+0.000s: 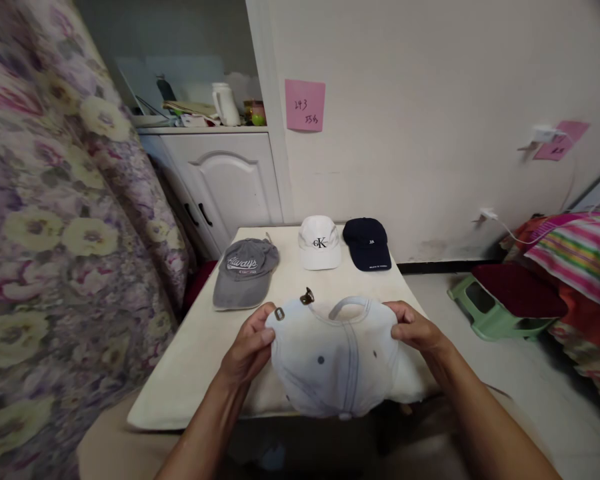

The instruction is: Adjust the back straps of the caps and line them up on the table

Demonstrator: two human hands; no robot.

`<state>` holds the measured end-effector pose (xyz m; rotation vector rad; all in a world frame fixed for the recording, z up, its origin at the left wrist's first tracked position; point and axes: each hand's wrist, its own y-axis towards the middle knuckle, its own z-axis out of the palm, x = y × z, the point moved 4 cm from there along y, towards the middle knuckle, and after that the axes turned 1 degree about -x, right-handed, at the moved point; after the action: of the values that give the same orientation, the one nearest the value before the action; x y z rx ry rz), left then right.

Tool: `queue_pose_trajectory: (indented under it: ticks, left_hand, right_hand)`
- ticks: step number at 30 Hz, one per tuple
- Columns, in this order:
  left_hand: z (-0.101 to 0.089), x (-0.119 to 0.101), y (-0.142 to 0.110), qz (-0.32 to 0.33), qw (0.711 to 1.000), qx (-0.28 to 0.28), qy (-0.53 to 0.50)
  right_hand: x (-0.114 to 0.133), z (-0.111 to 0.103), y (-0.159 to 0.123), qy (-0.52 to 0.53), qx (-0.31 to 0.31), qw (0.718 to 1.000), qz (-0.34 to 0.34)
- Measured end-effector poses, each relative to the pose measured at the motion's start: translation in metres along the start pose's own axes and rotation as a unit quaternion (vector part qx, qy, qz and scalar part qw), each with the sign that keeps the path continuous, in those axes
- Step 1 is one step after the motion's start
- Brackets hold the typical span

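Here, one pale-blue cap (307,380) is hanging between the left hand (247,343) and the right hand (417,327), lower centre of the frame. Three others are resting on one table (200,360) mid-frame: a gray cap (247,275), a white cap (320,250) and a navy cap (369,248). Nearly closed, both hands are pinching the pale-blue cap's opposite edges between thumb and fingers.

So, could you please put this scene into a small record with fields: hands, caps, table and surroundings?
Left hand: grips one side of the pale blue baseball cap
Right hand: grips the opposite side
Back opening of held cap: faces the table's far end
On cream-covered table: gray "Always" baseball cap, left; white baseball cap, middle; navy baseball cap, right
Wall: pink handwritten note
Floor, right: green stool
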<state>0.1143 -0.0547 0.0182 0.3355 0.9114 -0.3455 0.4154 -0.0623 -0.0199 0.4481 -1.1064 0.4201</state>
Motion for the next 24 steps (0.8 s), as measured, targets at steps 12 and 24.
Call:
queue_pose_trajectory:
  ticks: [12, 24]
  left_hand:
    - [0.013, -0.001, -0.016, -0.030, 0.997, 0.040, 0.055]
    - [0.009, 0.004, -0.022, -0.036, 0.991, -0.042, 0.118]
  right_hand:
    - [-0.001, 0.012, 0.001, 0.018, 0.019, 1.000, 0.013]
    - [-0.006, 0.010, 0.002, -0.045, 0.045, 0.997, 0.034]
